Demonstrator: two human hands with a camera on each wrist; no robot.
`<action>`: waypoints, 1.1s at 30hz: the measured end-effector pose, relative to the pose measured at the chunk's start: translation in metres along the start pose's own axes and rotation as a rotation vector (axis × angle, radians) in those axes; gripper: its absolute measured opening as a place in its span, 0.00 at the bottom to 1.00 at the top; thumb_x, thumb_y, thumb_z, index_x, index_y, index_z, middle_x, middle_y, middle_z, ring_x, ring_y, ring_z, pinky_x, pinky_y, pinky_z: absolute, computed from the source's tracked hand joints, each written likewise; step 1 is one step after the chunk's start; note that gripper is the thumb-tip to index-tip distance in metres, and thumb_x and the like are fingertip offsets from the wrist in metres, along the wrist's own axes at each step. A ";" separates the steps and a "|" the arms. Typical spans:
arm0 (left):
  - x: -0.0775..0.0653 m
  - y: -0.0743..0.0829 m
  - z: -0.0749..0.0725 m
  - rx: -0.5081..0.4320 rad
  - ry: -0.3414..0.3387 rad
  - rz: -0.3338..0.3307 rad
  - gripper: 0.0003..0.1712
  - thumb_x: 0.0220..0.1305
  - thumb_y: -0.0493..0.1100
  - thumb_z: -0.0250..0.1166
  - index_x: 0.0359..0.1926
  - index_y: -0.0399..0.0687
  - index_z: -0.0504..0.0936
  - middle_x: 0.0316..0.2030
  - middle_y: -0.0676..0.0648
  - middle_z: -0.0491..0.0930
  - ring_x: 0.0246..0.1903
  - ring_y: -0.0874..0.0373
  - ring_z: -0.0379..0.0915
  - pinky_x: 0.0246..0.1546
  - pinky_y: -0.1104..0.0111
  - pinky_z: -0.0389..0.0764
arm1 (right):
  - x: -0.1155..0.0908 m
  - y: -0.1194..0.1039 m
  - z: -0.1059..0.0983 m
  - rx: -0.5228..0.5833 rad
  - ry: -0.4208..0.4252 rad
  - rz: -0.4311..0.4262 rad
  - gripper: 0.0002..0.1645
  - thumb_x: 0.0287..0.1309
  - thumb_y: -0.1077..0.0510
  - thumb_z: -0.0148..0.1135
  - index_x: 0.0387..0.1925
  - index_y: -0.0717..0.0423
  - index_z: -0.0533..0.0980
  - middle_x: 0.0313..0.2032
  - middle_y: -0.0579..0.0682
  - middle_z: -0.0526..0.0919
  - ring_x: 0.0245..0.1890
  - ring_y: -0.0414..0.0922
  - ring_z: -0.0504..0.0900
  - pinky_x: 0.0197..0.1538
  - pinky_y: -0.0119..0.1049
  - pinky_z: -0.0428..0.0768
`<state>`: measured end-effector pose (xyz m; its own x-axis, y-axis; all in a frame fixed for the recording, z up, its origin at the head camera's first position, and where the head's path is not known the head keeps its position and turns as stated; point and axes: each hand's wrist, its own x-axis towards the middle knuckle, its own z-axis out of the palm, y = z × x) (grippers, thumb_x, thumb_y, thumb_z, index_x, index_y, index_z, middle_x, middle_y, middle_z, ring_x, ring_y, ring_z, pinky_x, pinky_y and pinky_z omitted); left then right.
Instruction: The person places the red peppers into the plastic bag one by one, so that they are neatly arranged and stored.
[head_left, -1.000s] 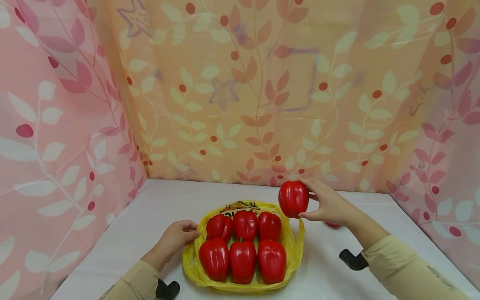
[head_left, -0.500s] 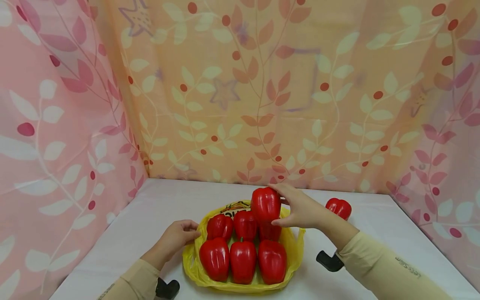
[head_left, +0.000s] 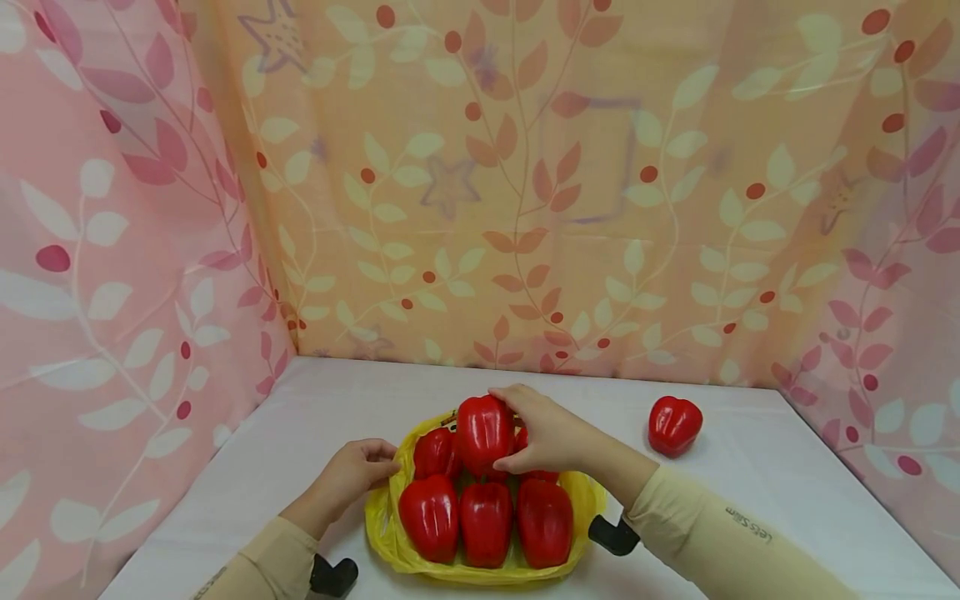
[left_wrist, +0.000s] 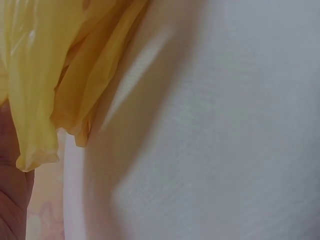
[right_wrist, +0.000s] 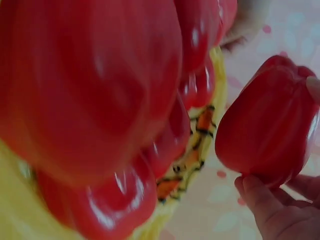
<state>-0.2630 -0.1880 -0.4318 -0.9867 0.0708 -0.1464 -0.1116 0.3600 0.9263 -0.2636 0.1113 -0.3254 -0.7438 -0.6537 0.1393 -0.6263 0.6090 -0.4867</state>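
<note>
My right hand (head_left: 551, 433) grips a red bell pepper (head_left: 480, 435) by its two ends and holds it above the yellow plastic bag (head_left: 381, 525). In the right wrist view the thumb and fingers hold this bell pepper (right_wrist: 267, 125), apart from those in the bag. Several more red bell peppers (head_left: 486, 525) lie in the opened bag in two rows; the back row is partly hidden by the held one and by my hand. On the bag's left side, my left hand (head_left: 352, 479) pinches its rim. The left wrist view shows hanging yellow bag folds (left_wrist: 40, 90) beside the palm.
One red bell pepper (head_left: 675, 427) stands on the white tabletop (head_left: 750, 500) to the right, beyond my right forearm. Black wrist mounts (head_left: 615, 535) stick out below both sleeves. Patterned cloth (head_left: 480, 208) surrounds the table at the back and sides.
My right hand has carried the bell pepper leftward from beyond the bag's right edge to over its back row. The table pepper has come into full view. My left hand stays at the rim.
</note>
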 end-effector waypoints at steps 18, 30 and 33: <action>-0.001 0.000 -0.002 -0.007 -0.007 0.010 0.12 0.55 0.42 0.65 0.39 0.40 0.80 0.35 0.48 0.79 0.34 0.57 0.75 0.40 0.64 0.80 | 0.017 -0.009 0.033 0.023 -0.067 0.168 0.53 0.38 0.44 0.73 0.65 0.48 0.57 0.58 0.46 0.65 0.55 0.44 0.67 0.45 0.43 0.79; 0.000 -0.002 -0.002 -0.020 -0.015 0.013 0.12 0.55 0.43 0.65 0.39 0.40 0.80 0.35 0.47 0.79 0.35 0.57 0.75 0.41 0.65 0.79 | 0.021 -0.014 0.036 -0.022 -0.086 0.175 0.54 0.38 0.43 0.73 0.65 0.48 0.57 0.58 0.46 0.66 0.56 0.44 0.67 0.49 0.45 0.77; -0.001 -0.002 -0.002 -0.015 -0.011 0.011 0.12 0.55 0.43 0.65 0.39 0.40 0.80 0.35 0.48 0.79 0.35 0.57 0.75 0.40 0.65 0.79 | 0.021 -0.013 0.036 -0.013 -0.092 0.183 0.54 0.37 0.43 0.73 0.65 0.48 0.57 0.59 0.46 0.65 0.56 0.45 0.67 0.48 0.45 0.77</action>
<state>-0.2624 -0.1910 -0.4329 -0.9865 0.0851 -0.1396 -0.1022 0.3455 0.9328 -0.2627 0.0730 -0.3470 -0.8215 -0.5694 -0.0301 -0.4860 0.7268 -0.4854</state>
